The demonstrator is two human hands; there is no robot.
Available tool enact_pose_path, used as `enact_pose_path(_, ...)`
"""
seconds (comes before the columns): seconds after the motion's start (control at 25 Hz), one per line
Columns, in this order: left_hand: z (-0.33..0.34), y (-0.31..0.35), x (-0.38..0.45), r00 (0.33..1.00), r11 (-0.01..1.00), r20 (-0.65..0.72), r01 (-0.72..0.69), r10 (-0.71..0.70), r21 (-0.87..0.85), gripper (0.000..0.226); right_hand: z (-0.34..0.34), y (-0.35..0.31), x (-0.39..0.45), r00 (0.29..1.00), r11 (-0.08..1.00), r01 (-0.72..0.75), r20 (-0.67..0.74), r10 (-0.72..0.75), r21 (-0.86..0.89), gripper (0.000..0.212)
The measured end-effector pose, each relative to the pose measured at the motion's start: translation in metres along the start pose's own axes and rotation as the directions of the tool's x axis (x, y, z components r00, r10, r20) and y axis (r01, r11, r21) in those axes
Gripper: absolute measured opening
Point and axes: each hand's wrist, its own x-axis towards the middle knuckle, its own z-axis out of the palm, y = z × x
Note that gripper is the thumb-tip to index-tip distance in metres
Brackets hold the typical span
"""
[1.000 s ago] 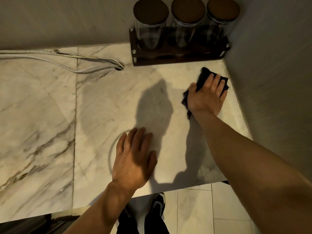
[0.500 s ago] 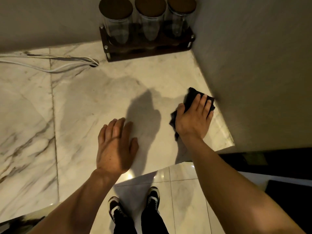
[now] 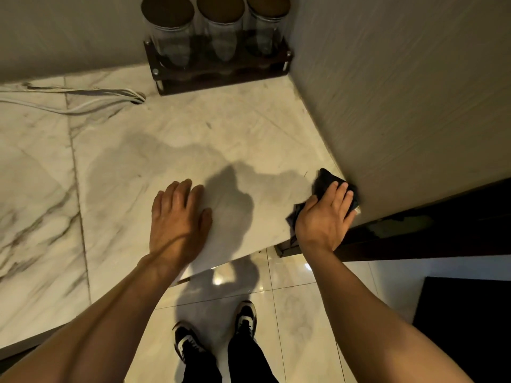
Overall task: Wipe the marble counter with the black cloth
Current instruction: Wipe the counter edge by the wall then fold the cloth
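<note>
cloth pinned at the right front corner of the tabletop

the right hand (image 3: 323,219) is flat down on the black cloth (image 3: 327,182), fingers together and spread over it, pressing it onto the marble tabletop (image 3: 171,150) right at the front right corner, where the stone meets the grey side wall (image 3: 401,106). the cloth is bunched under the palm; a dark peak pokes out past the fingertips toward the wall, and a small tail shows by the wrist at the front edge. so its long axis looks to run from the front edge back toward the wall, roughly along the line of the hand.

the left hand (image 3: 177,217) lies open and flat on bare stone near the front edge, well apart from the cloth, holding nothing, a brace by the look of it.

handling call: soft, light, limp fabric, no stiffness at all. it will fold and ride up if only pinched at a corner, so a flat palm over the middle is the sensible hold. polished marble looks slick, and a duller patch spreads across the middle of the slab, possibly dampness, so the cloth should glide easily.

at the back right corner, a dark rack (image 3: 221,76) holds 3 glass jars (image 3: 170,37), and white cables (image 3: 83,98) trail along the back edge. both sit well apart from the cloth.
</note>
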Motion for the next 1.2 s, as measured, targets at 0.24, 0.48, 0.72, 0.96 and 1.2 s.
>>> enact_pose_path(0.24,-0.019,-0.002,-0.011,0.995,1.000,0.100,0.028,-0.027,-0.009,0.049,-0.014,0.023,-0.024,0.997,0.978,-0.051,0.060,0.040,0.201,0.052)
enact_pose_path(0.48,-0.048,0.014,-0.050,0.994,0.995,0.110,0.007,0.004,-0.099,0.057,-0.042,0.032,-0.061,0.935,0.820,-0.316,0.303,0.184,0.477,0.043)
enact_pose_path(0.72,-0.078,0.041,-0.085,0.937,0.838,0.339,0.250,-0.084,-0.485,0.044,-0.089,0.024,-0.138,0.429,0.209,-0.889,0.901,0.068,0.407,0.044)
enact_pose_path(0.96,-0.125,0.038,-0.089,0.738,0.326,0.669,0.656,-0.087,-0.681,0.030,-0.135,-0.032,-0.158,0.270,0.152,-0.939,0.937,-0.220,0.307,0.041)
enact_pose_path(1.2,-0.179,0.005,-0.083,0.751,0.155,0.655,0.659,-0.083,-0.736,0.034,-0.169,-0.080,-0.147,0.284,0.265,-0.874,0.870,-0.403,0.408,0.049)
